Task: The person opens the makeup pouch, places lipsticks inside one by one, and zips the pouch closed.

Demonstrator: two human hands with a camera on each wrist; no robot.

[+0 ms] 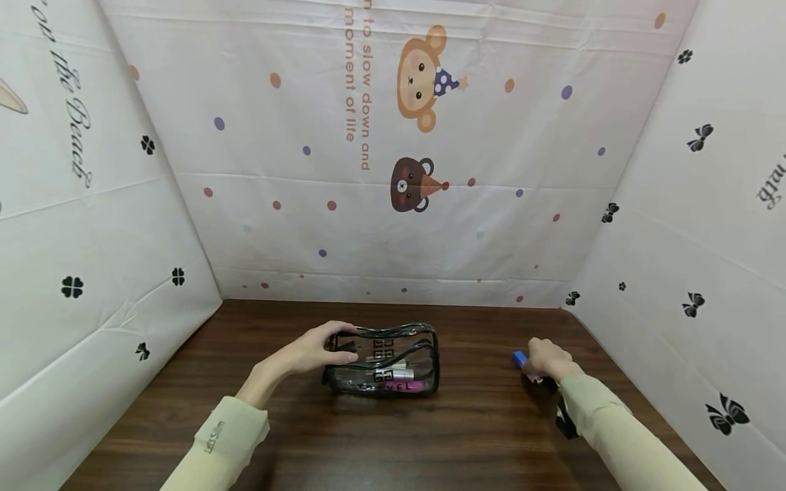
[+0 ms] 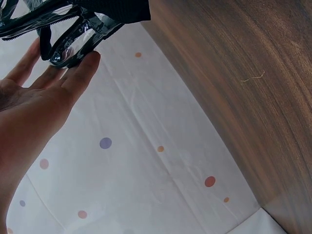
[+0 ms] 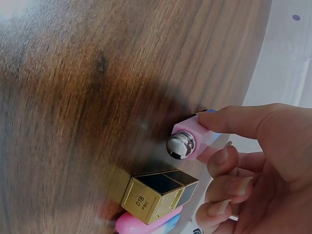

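Note:
My left hand grips the left end of a clear zip pouch with black trim, fingers over the top and thumb on the front. Through its plastic show a white-and-silver tube and a pink item at the bottom. Out to the right, my right hand pinches a small pink-and-blue stick with a rounded silver end, low over the table. Close beside those fingers lie a gold-and-black lipstick marked 01B and a glossy pink-and-blue item, partly hidden behind it.
The dark wooden table runs back to a white printed sheet. Similar sheets rise along its left side and right side. A thin thread lies on the wood in the left wrist view.

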